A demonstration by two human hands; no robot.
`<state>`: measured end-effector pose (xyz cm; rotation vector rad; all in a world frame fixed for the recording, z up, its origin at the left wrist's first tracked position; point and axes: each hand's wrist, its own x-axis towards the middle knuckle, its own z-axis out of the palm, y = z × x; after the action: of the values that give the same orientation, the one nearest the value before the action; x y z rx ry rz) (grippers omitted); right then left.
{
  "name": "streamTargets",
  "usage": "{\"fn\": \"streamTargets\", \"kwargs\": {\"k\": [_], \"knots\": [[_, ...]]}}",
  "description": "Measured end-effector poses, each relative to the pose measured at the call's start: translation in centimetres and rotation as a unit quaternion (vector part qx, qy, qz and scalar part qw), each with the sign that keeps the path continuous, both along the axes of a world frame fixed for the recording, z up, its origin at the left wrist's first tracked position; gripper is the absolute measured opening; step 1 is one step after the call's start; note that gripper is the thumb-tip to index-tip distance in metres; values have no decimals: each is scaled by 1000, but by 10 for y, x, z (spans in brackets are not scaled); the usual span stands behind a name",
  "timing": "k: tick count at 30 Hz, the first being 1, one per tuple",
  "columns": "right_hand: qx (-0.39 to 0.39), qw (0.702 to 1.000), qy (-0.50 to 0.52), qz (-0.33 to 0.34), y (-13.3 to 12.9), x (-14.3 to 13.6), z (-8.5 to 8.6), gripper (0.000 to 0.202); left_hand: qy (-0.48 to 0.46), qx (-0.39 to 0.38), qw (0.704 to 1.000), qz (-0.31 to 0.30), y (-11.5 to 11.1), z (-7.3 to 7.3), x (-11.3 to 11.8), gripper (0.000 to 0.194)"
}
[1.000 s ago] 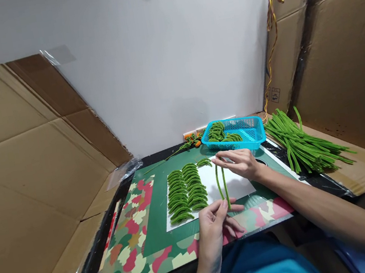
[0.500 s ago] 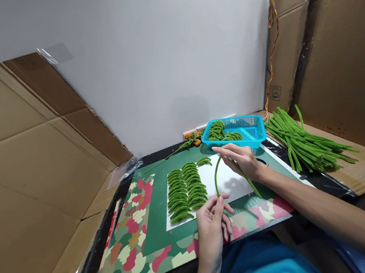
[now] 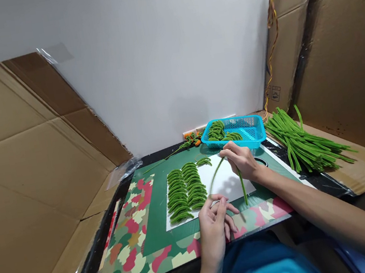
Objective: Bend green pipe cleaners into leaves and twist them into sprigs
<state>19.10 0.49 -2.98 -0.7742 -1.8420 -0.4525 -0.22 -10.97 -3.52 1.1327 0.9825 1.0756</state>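
Several fingers of the left hand [image 3: 216, 219] curl loosely, whether gripping cannot be told; just beyond, the right hand [image 3: 242, 159] pinches a bent green stem [image 3: 243, 189] above the white sheet [image 3: 223, 186]. Shaping it seems the step in hand; the next move probably calls for steadying its splayed ends. Curved green pieces [image 3: 195, 188] lie in rows leftward, the blue basket [image 3: 255, 144] beyond.

No words, brands or numbers could be read. The clearest sign was 1 small printed pictogram [image 3: 276, 93] in a dark box outline, low on the right-hand cardboard panel [image 3: 290, 41], near the panel's edge by the wall [image 3: 159, 75] and just beside the twisted wire [image 3: 274, 50]. It was too small for its meaning to be made out. Another dark mark [image 3: 269, 93] stood immediately left of it, equally unreadable.
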Motion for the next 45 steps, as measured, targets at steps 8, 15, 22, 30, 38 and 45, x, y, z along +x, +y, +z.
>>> {"fn": "streamTargets", "kwargs": {"k": [8, 15, 22, 30, 38, 45], "knots": [[33, 999, 3, 7, -4, -1, 5, 26, -1, 16, 1000, -19, -4, 5, -2, 47], [64, 998, -21, 7, -5, 0, 8, 24, 11, 13, 1000, -20, -4, 6, 0, 48], [93, 995, -35, 17, -3, -1, 8, 29, 6, 12, 1000, -8, -3, 3, 0, 47], [122, 991, -46, 28, -6, -2, 9, 30, 23, 11, 999, -29, -3, 0, 0, 48], [140, 987, -80, 22, -2, -4, 5, 31, 65, -17, 993, -94, -6, 2, -2, 54], [170, 978, -115, 32, 1, -10, 4, 28, 47, -27, 992, -115, -6, 5, -3, 55]]}}
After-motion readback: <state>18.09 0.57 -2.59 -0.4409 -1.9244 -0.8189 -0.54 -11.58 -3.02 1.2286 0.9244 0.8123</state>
